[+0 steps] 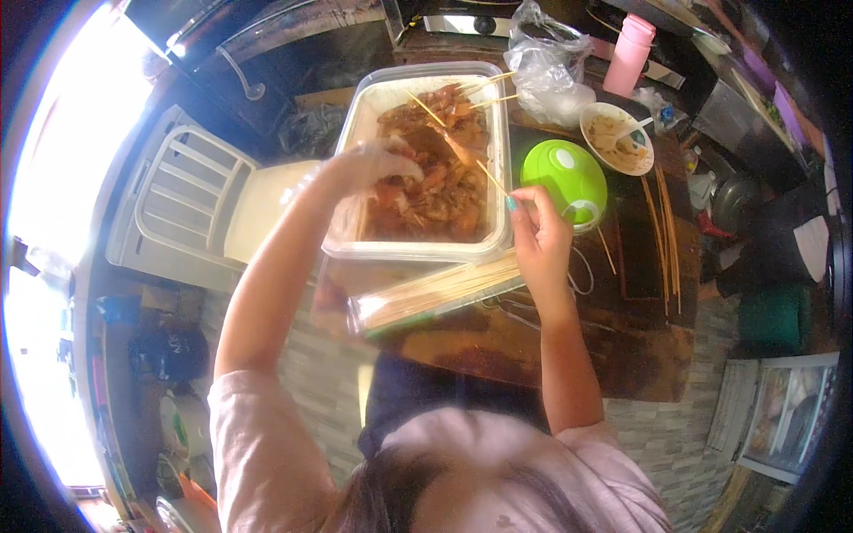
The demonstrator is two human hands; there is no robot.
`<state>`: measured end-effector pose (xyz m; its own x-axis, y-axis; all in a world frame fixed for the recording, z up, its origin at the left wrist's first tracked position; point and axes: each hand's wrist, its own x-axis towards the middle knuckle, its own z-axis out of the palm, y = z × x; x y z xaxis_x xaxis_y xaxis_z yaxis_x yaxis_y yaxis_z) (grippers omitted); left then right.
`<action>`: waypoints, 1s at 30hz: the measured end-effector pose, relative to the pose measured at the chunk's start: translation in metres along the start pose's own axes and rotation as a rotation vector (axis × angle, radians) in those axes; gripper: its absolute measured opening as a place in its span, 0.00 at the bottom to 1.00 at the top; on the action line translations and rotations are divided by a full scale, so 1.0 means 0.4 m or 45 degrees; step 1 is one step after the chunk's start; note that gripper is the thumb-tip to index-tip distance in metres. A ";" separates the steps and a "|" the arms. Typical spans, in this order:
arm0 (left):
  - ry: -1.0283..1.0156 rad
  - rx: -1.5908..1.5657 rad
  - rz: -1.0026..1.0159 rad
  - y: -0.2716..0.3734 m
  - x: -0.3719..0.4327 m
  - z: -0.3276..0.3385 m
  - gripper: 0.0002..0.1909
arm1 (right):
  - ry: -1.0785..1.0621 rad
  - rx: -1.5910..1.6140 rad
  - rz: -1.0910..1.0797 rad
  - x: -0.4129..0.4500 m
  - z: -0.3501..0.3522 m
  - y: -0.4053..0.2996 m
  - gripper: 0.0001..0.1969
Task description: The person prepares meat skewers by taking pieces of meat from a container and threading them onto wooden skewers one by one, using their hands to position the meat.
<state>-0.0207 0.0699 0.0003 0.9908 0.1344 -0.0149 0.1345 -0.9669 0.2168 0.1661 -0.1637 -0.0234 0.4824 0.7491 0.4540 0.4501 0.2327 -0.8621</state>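
A rectangular plastic tub [426, 250] holds sliced meat [453, 200] in brown marinade. My left hand [386, 166], blurred and seemingly in a thin clear plastic glove, reaches over the tub's left side with its fingers at the meat; whether it grips a piece is unclear. My right hand [536, 223], bare, pinches the lower end of a bamboo skewer [492, 177] at the tub's right wall. A piece of meat [463, 148] is threaded on that skewer, whose tip points up and left. More skewers [493, 101] stick out over the tub's upper right rim.
A pack of bamboo skewers [440, 290] lies below the tub on the dark wooden table [600, 346]. To the right are a green-lidded container [563, 176], a bowl with a spoon [616, 138], loose skewers [663, 233], a plastic bag [546, 73] and a pink bottle [628, 56]. A white chair [193, 186] stands left.
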 end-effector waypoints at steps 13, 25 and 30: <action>0.119 -0.870 -0.489 0.094 0.033 -0.055 0.14 | 0.049 0.051 0.068 0.003 -0.008 -0.003 0.03; -0.311 -0.067 -0.593 0.150 0.009 0.126 0.23 | 0.090 0.053 -0.051 0.005 0.006 0.014 0.02; -0.408 -0.846 -0.949 0.194 -0.006 -0.011 0.22 | 0.096 -0.009 -0.008 0.004 0.002 0.026 0.03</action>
<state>-0.0126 -0.0044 0.0214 0.6311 0.4891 -0.6020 0.7733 -0.3362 0.5376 0.1710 -0.1594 -0.0318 0.5344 0.6987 0.4756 0.4584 0.2331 -0.8576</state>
